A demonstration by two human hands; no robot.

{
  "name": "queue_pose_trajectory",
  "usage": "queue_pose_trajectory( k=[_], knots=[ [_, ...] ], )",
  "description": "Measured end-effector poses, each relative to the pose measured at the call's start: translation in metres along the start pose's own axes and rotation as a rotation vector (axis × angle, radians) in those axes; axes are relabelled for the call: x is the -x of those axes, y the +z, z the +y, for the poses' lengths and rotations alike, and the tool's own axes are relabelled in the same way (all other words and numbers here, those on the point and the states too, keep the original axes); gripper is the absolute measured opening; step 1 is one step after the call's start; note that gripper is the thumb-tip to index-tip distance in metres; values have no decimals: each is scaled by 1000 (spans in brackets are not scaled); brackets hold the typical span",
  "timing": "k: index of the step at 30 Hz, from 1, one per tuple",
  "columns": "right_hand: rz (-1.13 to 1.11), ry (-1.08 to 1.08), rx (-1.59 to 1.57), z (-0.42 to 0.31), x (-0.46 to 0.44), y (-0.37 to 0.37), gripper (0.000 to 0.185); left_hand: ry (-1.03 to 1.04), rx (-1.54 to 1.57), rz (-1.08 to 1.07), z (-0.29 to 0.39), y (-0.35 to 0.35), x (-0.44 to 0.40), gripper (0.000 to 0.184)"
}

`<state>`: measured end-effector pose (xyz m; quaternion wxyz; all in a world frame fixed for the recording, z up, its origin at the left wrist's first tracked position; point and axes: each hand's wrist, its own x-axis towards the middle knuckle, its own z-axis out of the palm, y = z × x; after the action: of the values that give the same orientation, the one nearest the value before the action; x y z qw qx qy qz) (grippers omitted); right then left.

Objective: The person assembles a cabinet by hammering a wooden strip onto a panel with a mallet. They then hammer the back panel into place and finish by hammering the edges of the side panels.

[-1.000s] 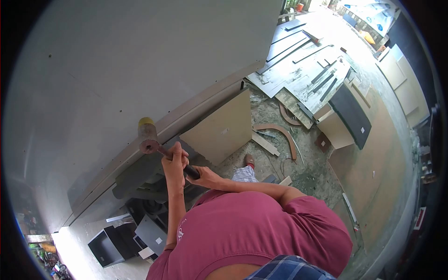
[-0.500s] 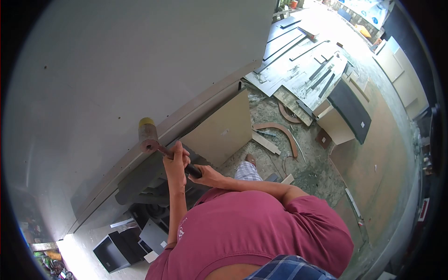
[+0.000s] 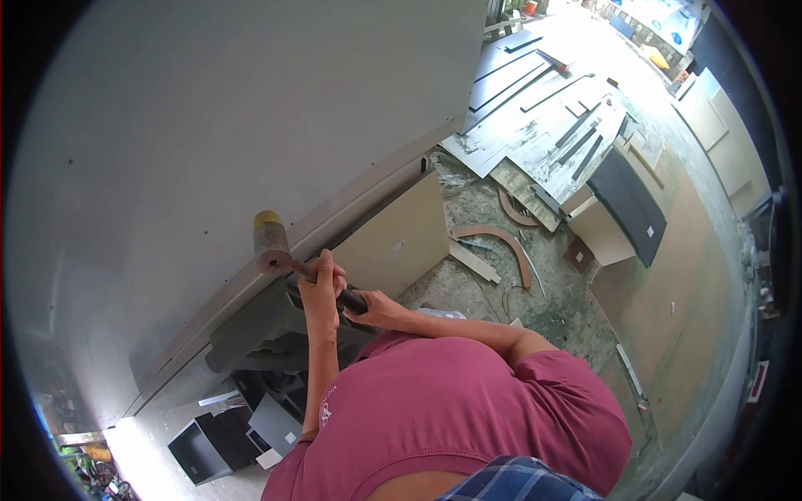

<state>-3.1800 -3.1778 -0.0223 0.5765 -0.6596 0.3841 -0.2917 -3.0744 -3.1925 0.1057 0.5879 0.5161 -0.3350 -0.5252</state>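
Note:
My left hand [image 3: 321, 282] is wrapped round the handle of a mallet, close below its head. Further down, my right hand [image 3: 378, 311] grips the dark end of the same handle. The mallet head [image 3: 271, 242] has one yellow end and one reddish, worn end. It appears over the edge of a large white panel [image 3: 200, 125]; whether it touches the panel I cannot tell. Small dark dots mark the panel's surface and rim.
A beige board [image 3: 393, 238] leans beneath the panel's edge. Curved brown strips [image 3: 501, 242] lie on the floor near a dark-topped box [image 3: 628, 204]. Flat boards [image 3: 535, 108] cover the floor at the upper right. An open black box [image 3: 200, 451] stands at the lower left.
Both hands and the mallet have shifted slightly right in the view, still in the same grip. The foot seen earlier beside the beige board is now out of sight.

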Motion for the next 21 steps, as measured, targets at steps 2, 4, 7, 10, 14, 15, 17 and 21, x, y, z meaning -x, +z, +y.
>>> queue_pose_trajectory(
  k=[2, 4, 7, 10, 14, 15, 17, 21],
  knots=[
    [9, -45, 1, 3, -5, -4, 32, 4, -17, 8, 4, 7, -3, 39],
    [8, -58, -16, -5, -7, -12, 33, 31, -16, -8, 7, 12, -5, 40],
    [1, -82, -42, 2, -12, -17, 33, 38, -33, 0, 6, 17, -8, 40],
    [-57, -43, -31, -3, -11, -29, 30, 45, -41, 16, 4, 23, -9, 40],
    [-59, -74, 3, 1, -12, -39, 29, 58, -36, 16, 3, 31, -11, 40],
    [-58, -75, 3, 1, -12, -41, 29, 58, -31, 15, 4, 34, -11, 40],
    [-11, -115, 26, 4, -10, -46, 29, 53, -25, 14, 2, 38, -12, 40],
    [-27, -51, 63, 8, -8, -61, 36, 48, -26, 5, -5, 51, -14, 40]
  ],
)
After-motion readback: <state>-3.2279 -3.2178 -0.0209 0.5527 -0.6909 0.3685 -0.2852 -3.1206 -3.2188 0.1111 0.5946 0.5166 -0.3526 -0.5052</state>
